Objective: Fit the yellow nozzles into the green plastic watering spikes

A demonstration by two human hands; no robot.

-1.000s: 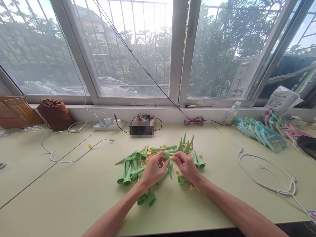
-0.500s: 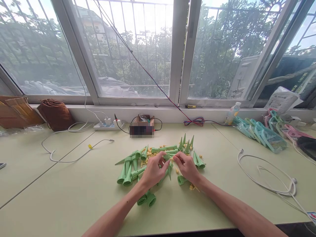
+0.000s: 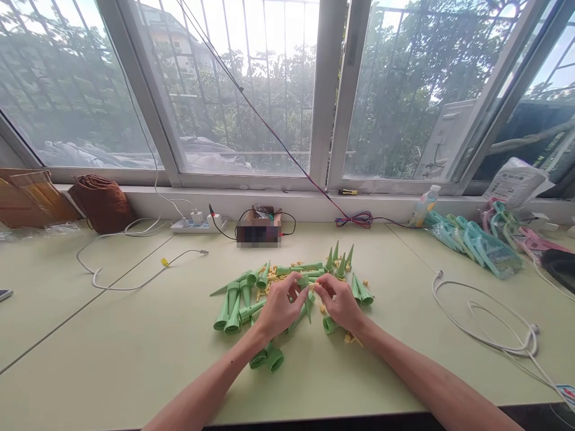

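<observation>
My left hand (image 3: 284, 305) is closed over the middle of the pile, its fingers pinching a green plastic watering spike (image 3: 303, 281) by the collar end. Facing it, my right hand (image 3: 340, 301) pinches a small yellow plastic valve piece (image 3: 313, 287) against or very close to that collar; the exact contact is hidden by fingertips. Left of my hands lie several loose green spikes (image 3: 232, 320) with open round ends. Behind, more spikes (image 3: 341, 266) stand tip up among scattered yellow pieces (image 3: 261, 294). Near my right wrist sits a green collar end (image 3: 330, 325).
White cables (image 3: 485, 341) coil on the table (image 3: 135, 353) at the right, another cable at the left. Along the window wall are a brown pouch (image 3: 102, 203), a power strip (image 3: 196, 223), a small box, a bottle (image 3: 424, 206) and bagged teal plastic items (image 3: 487, 245).
Both hands stay nearly in place, still pinching the green spike and the yellow piece together. The view has shifted very slightly.
</observation>
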